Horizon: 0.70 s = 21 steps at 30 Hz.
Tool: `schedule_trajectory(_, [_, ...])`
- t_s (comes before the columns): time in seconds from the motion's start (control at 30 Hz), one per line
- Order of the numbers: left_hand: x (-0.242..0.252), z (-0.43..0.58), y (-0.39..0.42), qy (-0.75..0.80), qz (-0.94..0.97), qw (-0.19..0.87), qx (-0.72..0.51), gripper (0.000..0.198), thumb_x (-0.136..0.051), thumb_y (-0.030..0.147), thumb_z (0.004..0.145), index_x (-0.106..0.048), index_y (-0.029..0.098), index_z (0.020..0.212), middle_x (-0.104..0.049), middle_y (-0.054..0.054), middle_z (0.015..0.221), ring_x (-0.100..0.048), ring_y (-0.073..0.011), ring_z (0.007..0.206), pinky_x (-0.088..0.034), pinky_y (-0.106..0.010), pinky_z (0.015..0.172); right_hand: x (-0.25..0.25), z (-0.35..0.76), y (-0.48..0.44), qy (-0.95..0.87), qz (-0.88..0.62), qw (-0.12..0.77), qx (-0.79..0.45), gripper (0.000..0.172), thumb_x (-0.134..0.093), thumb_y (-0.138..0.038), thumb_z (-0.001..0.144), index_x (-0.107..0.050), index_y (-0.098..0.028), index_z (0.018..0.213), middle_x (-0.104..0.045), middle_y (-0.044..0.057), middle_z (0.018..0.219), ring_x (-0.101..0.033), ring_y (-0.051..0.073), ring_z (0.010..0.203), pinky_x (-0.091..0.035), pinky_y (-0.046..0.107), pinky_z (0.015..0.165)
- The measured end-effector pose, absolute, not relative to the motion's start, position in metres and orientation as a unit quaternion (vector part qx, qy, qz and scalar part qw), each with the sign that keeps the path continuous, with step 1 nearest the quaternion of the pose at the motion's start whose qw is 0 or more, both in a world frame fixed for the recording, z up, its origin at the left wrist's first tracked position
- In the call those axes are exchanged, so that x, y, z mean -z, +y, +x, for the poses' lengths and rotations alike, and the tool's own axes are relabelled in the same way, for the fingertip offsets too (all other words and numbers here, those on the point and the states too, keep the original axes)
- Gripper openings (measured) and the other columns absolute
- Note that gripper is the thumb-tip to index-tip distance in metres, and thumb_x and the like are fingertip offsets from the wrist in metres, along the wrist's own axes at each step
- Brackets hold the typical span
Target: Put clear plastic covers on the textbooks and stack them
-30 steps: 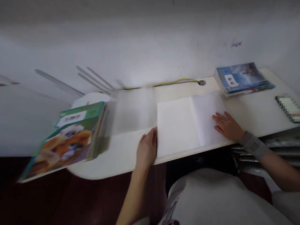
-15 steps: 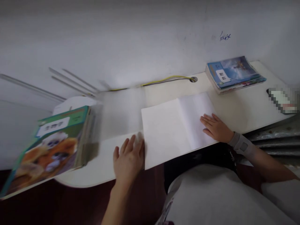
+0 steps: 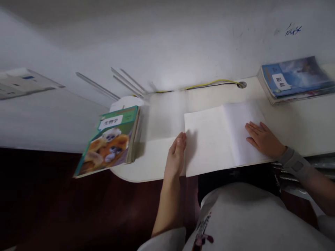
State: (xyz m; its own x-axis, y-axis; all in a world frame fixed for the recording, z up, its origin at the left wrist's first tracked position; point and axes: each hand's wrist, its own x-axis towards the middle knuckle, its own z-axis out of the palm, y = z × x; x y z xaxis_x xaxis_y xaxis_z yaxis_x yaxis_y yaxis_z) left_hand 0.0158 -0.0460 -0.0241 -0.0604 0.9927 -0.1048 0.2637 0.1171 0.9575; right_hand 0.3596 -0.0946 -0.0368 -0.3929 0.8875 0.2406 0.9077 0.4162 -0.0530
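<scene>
Blank white paper point(image 3: 209, 139) lies on the white desk point(image 3: 146, 170), with a crease between a wider left part and a shinier right part. Whether it is an open booklet or a folded sheet I cannot tell. My right hand point(image 3: 265, 139), with a grey band at the wrist, rests flat on the right part, fingers stretched out. My left hand point(image 3: 176, 155) stands on its side at the paper's left edge, palm turned towards it. Its fingers are straight and close together, with nothing visible in them.
A stack of books with a green biology textbook point(image 3: 110, 139) on top overhangs the desk's left end. Another stack with a blue book point(image 3: 293, 78) sits at the back right. A yellow cable point(image 3: 209, 83) runs along the wall into a desk hole point(image 3: 242, 84).
My left hand has turned from palm down with spread fingers onto its side at the paper's edge. My right hand stays on the paper. The view has swung left.
</scene>
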Motion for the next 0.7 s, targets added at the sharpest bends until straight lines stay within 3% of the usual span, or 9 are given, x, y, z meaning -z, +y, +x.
schedule_trajectory(0.2, [0.04,0.027,-0.045,0.622,0.516,0.375,-0.454,0.065,-0.031,0.055,0.096,-0.039,0.012,0.144,-0.043,-0.018,0.147,-0.043,-0.0213,0.135,-0.036,-0.036,0.113,0.039,0.363,-0.098,-0.827,-0.549,0.113,0.036,0.051,-0.035,-0.031,0.099,-0.035,-0.008,0.144,-0.051,0.018,0.141,-0.045,0.028,0.133,-0.031,0.053,0.107])
schedule_trajectory(0.37, [0.049,0.019,-0.048,0.615,0.57,0.331,-0.433,0.06,-0.036,0.053,0.095,-0.039,0.018,0.144,-0.052,-0.014,0.14,-0.048,-0.0223,0.131,-0.034,-0.042,0.114,0.033,0.365,-0.097,-0.822,-0.56,0.097,0.027,0.052,-0.033,-0.034,0.099,-0.034,-0.011,0.146,-0.048,0.015,0.144,-0.041,0.029,0.135,-0.028,0.056,0.109])
schedule_trajectory(0.7, [0.042,0.022,-0.049,0.633,0.625,0.268,-0.37,0.055,-0.042,0.047,0.095,-0.041,0.022,0.144,-0.052,-0.01,0.142,-0.045,-0.0257,0.133,-0.035,-0.045,0.114,0.028,0.37,-0.096,-0.82,-0.567,0.079,0.015,0.054,-0.037,-0.035,0.098,-0.033,-0.015,0.147,-0.046,0.014,0.146,-0.038,0.028,0.138,-0.026,0.057,0.111])
